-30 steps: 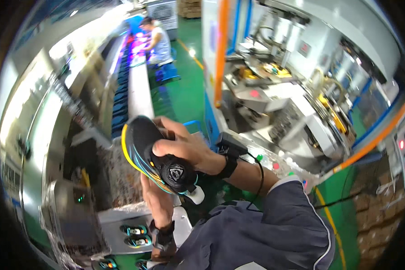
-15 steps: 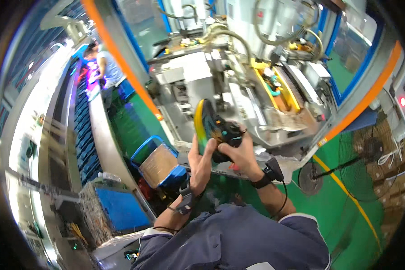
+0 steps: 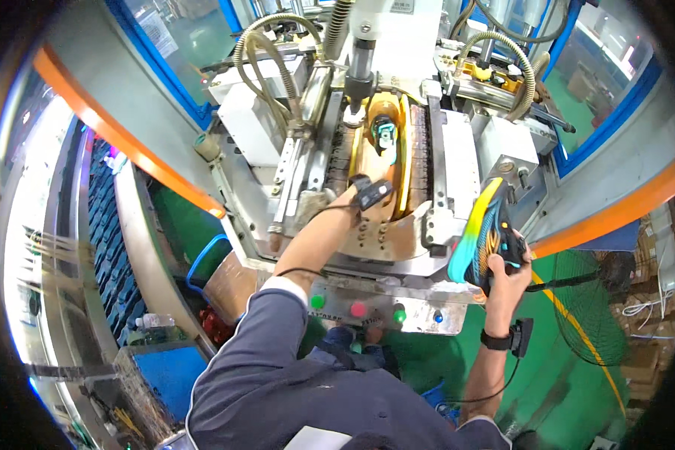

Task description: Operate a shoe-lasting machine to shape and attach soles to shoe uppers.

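My right hand (image 3: 508, 279) grips a sneaker (image 3: 491, 240) with a dark upper and a yellow-to-teal sole. It holds the shoe upright, toe end up, off the right front of the press machine. My left hand (image 3: 375, 160) reaches into the machine's middle channel, between yellow pads (image 3: 405, 161). There its fingers close on a second shoe (image 3: 385, 133), black and teal, which sits between the pads. The hand and pads hide much of that shoe, and the fingertips are hard to make out.
A dark vertical press cylinder (image 3: 361, 71) hangs just left of the channel. Coloured push buttons (image 3: 358, 309) line the front panel. Orange-edged posts (image 3: 127, 146) flank the machine. A conveyor with dark blue items (image 3: 111, 240) runs at left; a fan (image 3: 585, 300) stands at right.
My hands have parted from the one sneaker they both held. The right has carried it rightward; the left has gone into the machine onto another shoe. My view has turned toward the machine.
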The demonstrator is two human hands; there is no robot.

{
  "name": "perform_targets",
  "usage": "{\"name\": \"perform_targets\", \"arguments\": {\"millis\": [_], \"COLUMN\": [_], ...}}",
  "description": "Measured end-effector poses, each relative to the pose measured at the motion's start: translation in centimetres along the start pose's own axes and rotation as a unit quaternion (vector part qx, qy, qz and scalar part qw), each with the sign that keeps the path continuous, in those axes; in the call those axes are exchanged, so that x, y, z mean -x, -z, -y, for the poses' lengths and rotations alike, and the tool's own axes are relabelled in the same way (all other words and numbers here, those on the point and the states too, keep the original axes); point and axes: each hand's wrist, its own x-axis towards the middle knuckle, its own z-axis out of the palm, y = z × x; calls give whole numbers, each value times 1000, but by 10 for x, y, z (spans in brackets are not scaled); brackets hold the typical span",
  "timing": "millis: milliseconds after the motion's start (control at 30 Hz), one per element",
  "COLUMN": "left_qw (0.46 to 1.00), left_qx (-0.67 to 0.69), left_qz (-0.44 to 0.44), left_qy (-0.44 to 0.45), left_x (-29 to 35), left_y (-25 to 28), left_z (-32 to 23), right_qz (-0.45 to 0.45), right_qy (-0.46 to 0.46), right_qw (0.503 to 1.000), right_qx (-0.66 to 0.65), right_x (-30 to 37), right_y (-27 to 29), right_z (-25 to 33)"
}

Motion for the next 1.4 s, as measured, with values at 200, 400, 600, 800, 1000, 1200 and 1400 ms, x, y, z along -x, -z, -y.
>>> {"name": "perform_targets", "arguments": {"millis": [200,400,600,800,1000,1200,1400], "left_qw": [959,922,854,902,833,831,733], "left_qx": [-168,249,395,275,298,222,349], "left_qz": [91,100,154,-15,-300,-356,-449], "left_qy": [211,280,301,331,356,365,372], "left_x": [-52,-17,114,230,342,379,436], "left_y": [-19,51,247,386,419,378,351], "left_z": [-14,-19,-112,-155,-168,-187,-167], "right_qz": [-69,14,247,134,224,335,553], "right_qy": [8,-16,26,136,108,296,347], "right_qw": [995,958,824,811,794,876,741], "right_qx": [76,286,509,553,555,182,157], "right_x": [-21,-130,-196,-189,-135,50,207], "right_y": [-3,-72,-255,-352,-380,-287,-258], "right_z": [17,36,3,-151,-114,-13,-128]}}
